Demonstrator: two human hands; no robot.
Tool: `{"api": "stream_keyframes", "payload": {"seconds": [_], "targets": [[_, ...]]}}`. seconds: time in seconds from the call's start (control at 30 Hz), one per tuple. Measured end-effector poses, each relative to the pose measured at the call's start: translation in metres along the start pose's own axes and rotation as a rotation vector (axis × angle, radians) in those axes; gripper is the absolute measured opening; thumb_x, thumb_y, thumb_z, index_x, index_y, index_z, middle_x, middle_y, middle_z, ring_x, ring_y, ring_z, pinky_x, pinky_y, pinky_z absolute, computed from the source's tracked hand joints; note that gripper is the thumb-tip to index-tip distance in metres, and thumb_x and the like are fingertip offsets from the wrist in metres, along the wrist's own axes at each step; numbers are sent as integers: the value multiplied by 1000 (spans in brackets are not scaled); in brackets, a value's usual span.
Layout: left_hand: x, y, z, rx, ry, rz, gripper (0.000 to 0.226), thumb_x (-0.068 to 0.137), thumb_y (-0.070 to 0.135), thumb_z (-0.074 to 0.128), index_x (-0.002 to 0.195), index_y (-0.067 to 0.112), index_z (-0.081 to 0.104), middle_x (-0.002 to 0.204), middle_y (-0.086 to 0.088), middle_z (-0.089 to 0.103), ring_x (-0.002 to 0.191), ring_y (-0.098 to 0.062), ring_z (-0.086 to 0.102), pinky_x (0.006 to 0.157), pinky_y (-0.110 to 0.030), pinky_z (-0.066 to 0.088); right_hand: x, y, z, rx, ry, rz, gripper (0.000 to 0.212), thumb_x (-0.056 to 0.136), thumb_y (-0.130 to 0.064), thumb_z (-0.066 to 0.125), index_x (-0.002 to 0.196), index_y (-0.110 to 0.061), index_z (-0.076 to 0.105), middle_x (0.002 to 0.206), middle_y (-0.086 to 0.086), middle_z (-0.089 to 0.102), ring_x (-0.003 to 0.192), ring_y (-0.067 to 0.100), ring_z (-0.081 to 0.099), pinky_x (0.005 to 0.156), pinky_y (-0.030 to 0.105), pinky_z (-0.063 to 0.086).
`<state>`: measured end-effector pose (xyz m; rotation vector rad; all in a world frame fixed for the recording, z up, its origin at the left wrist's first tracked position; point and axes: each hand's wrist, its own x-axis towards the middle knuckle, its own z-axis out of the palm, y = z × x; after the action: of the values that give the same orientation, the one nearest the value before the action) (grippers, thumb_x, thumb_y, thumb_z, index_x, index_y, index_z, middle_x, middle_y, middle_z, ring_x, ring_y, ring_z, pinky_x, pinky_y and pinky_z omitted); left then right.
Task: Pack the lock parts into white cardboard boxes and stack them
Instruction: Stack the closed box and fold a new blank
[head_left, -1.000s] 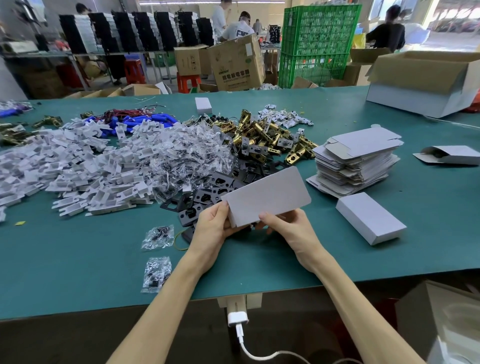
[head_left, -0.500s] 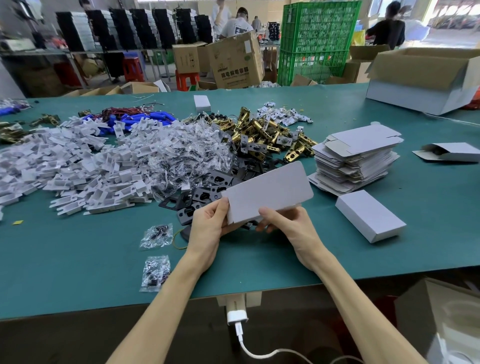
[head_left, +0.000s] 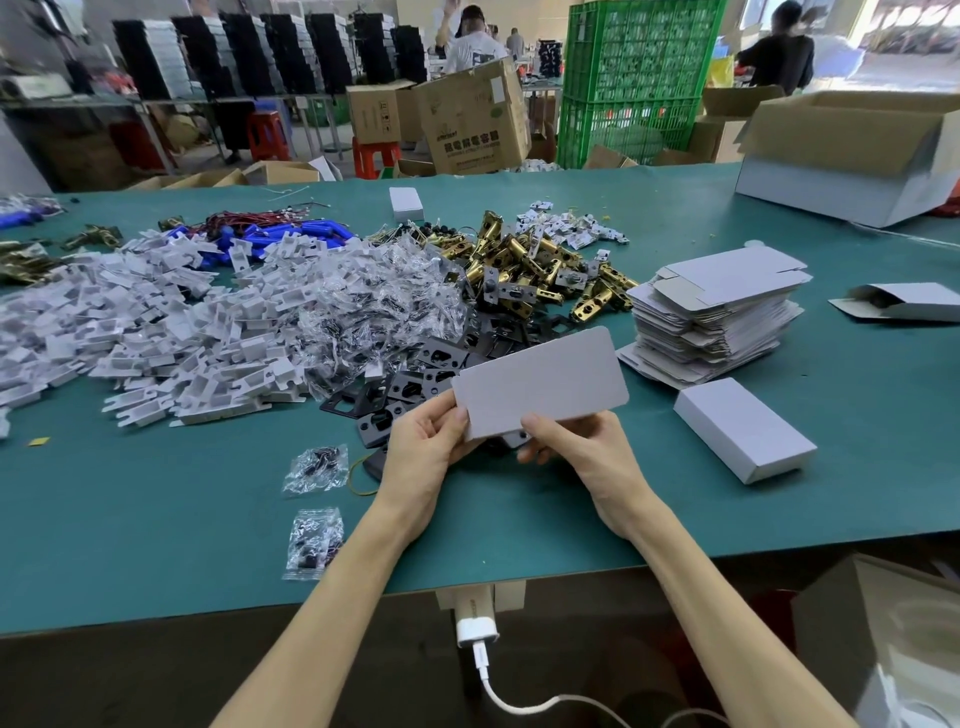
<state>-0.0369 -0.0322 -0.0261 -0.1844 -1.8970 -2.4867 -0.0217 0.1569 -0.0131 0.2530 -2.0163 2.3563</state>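
A green table (head_left: 156, 519) seen from above, with two bare forearms reaching in from the near edge.

At the far left lies a wide heap of white plastic pieces (head_left: 130, 332), with blue parts (head_left: 291, 236) behind it. Just right of that heap is a pile of small clear bags (head_left: 363, 306) holding dark bits. Two loose bags (head_left: 315, 467) of the same kind lie nearer, apart from the pile.

In the middle, flat black plates (head_left: 395, 395) are scattered, and brass latch bodies (head_left: 535, 265) are heaped behind them.

Above the black plates, both hands hold a white cardboard box (head_left: 540, 382) off the table, its broad face up and tilted. The left hand (head_left: 426, 447) grips the box's near left corner, thumb on top. The right hand (head_left: 576, 447) pinches the near edge, thumb on top and fingers curled beneath.

To the right stands a stack of flat unfolded boxes (head_left: 711, 317). Nearer than the stack, a closed white box (head_left: 743, 428) lies alone on the table. At the far right edge rests a half-folded box (head_left: 904, 301), and behind it a large open carton (head_left: 852, 150).
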Motion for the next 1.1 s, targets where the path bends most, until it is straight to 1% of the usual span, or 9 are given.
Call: {"api": "stream_keyframes", "payload": {"seconds": [0.23, 0.33, 0.43, 0.6, 0.7, 0.8, 0.93, 1.07, 1.1], "targets": [[2, 0, -1, -45, 48, -8, 29, 105, 3, 54, 131, 9, 67, 115, -10, 78, 108, -22, 75, 90, -29, 61, -1, -1, 3, -47, -21, -55, 4, 90, -14, 77, 93, -13, 76, 83, 10, 76, 73, 23, 72, 66, 30, 52], [2, 0, 0, -49, 35, -10, 27, 104, 4, 56, 127, 9, 68, 113, -11, 79, 107, -22, 75, 88, -27, 60, -4, -4, 7, 23, 91, -151, 32, 83, -5, 82, 102, -27, 69, 94, 5, 78, 82, 20, 75, 69, 24, 56], [2, -1, 0, -58, 34, -11, 25, 103, 4, 58, 124, 10, 70, 112, -12, 79, 106, -22, 75, 88, -28, 61, -4, -4, 7, 4, 180, -145, 49, 78, -6, 86, 116, -9, 54, 98, 10, 76, 83, 28, 76, 69, 28, 57], [2, -2, -2, -77, 95, -18, 25, 101, 3, 61, 124, 2, 69, 105, -13, 80, 99, -20, 77, 84, -28, 62, -4, -5, 8, -84, 86, -177, 29, 85, -4, 81, 108, -1, 64, 94, 13, 77, 78, 30, 75, 69, 28, 57], [1, -2, 0, -66, 94, -11, 21, 101, 4, 61, 120, 5, 70, 105, -13, 80, 100, -21, 77, 85, -30, 62, -3, -2, 8, -122, 168, -182, 55, 81, -4, 84, 125, -3, 51, 109, 11, 72, 85, 29, 75, 75, 35, 60], [1, -1, 0, -58, 103, -14, 22, 101, 5, 62, 122, 6, 70, 107, -14, 79, 103, -23, 76, 90, -33, 62, -5, -1, 5, -125, 258, -148, 78, 78, -13, 88, 136, -13, 36, 115, -5, 68, 94, 17, 73, 80, 33, 61], [0, 0, 1, -56, 116, -15, 24, 99, 4, 65, 122, 5, 70, 105, -14, 80, 101, -22, 76, 89, -33, 62, -5, 1, 2, -196, 274, -183, 62, 80, -23, 87, 127, -27, 47, 112, -13, 69, 99, 12, 72, 85, 30, 59], [1, 0, 1, -60, 157, -18, 24, 98, 4, 66, 121, 4, 71, 106, -14, 80, 98, -22, 76, 89, -35, 63, -6, -2, 6, -84, 295, -174, 17, 93, -35, 68, 109, -29, 68, 98, 1, 77, 82, 25, 74, 63, 37, 57], [1, -1, 0, -57, 171, -19, 24, 98, 4, 66, 122, 4, 71, 106, -14, 79, 100, -23, 76, 90, -36, 63, -6, -3, 6, -54, 301, -187, 18, 97, -38, 60, 101, -29, 75, 93, 4, 78, 76, 25, 73, 59, 36, 57]]}}
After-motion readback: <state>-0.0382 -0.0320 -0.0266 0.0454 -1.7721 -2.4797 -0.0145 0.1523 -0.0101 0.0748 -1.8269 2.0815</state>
